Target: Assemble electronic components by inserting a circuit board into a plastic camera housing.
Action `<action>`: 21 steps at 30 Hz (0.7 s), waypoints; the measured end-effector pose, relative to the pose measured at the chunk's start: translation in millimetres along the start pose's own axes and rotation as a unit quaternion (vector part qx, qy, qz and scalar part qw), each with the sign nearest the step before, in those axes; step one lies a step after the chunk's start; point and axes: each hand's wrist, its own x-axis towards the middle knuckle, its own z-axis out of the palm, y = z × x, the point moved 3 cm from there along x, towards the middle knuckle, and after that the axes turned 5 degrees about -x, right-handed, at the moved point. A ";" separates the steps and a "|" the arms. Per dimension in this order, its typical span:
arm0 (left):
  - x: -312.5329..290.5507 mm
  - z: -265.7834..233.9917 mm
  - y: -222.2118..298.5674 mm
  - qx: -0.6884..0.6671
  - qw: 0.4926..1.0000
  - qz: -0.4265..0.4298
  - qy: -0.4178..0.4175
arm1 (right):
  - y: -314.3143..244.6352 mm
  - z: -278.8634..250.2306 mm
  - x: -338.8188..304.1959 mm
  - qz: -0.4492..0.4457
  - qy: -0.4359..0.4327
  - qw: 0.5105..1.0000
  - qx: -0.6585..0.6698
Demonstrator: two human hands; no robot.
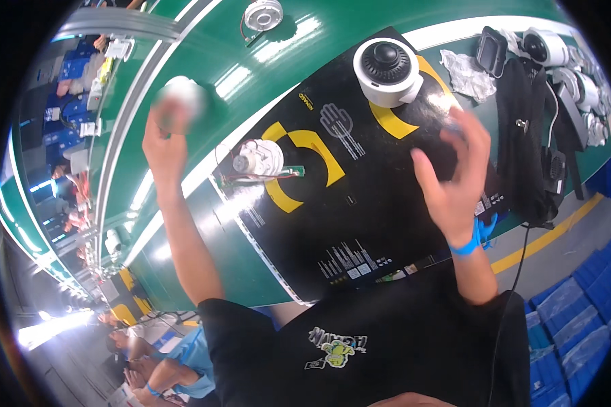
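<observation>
Standing near blue bins (577, 298), a green bench (346, 20) carries black matting (366, 190); left hand (165, 146) grips white part (189, 89), right hand (458, 183) splays empty.

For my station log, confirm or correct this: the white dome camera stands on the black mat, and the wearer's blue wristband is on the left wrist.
Wrong wrist: the head view shows the blue wristband on the wrist of the right hand. The white dome camera does stand on the black mat.

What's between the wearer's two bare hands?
Left hand to right hand, head view: a white, round part and a small green circuit board, on the glossy black mat with yellow markings.
</observation>
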 end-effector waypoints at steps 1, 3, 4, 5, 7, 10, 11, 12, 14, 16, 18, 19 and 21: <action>-20.0 5.6 33.5 0.060 0.997 0.049 -0.022 | 4.2 7.5 12.4 0.012 0.017 1.000 -0.010; -53.7 29.1 78.4 0.006 0.987 0.151 -0.047 | 20.4 32.2 34.4 -0.035 -0.004 0.993 -0.110; -73.0 40.7 96.5 -0.145 0.983 0.096 -0.062 | 33.6 49.6 43.6 -0.062 -0.035 0.990 -0.123; -90.8 58.3 114.2 -0.291 0.951 0.016 -0.108 | 39.6 58.0 53.1 0.019 -0.077 0.997 0.003; -126.2 91.4 111.9 -0.489 0.848 -0.093 -0.182 | 44.6 62.2 62.7 -0.006 -0.103 0.994 0.023; -163.5 109.5 82.0 -0.707 0.588 -0.293 -0.263 | 9.5 50.5 46.7 -0.182 -0.124 0.975 -0.026; -170.4 109.0 78.8 -0.767 0.483 -0.315 -0.281 | -9.4 43.6 29.2 -0.227 -0.147 0.962 -0.027; -186.6 112.1 66.5 -0.770 0.482 -0.308 -0.282 | -30.0 44.7 8.7 -0.298 -0.227 0.927 -0.014; -200.6 107.2 60.1 -0.727 0.519 -0.332 -0.304 | -66.7 39.2 -28.7 -0.484 -0.327 0.812 0.003; -207.2 105.1 41.0 -0.719 0.548 -0.293 -0.312 | -76.0 45.7 -23.2 -0.371 -0.414 0.830 0.049; -210.1 100.7 24.4 -0.689 0.598 -0.235 -0.334 | -66.9 49.8 -0.5 -0.143 -0.504 0.838 0.149; -207.6 100.2 18.4 -0.685 0.604 -0.190 -0.359 | -45.5 51.4 9.4 -0.030 -0.535 0.836 0.116; -201.2 100.6 20.7 -0.643 0.599 -0.059 -0.473 | -47.6 87.5 25.9 -0.047 -0.376 0.926 -0.004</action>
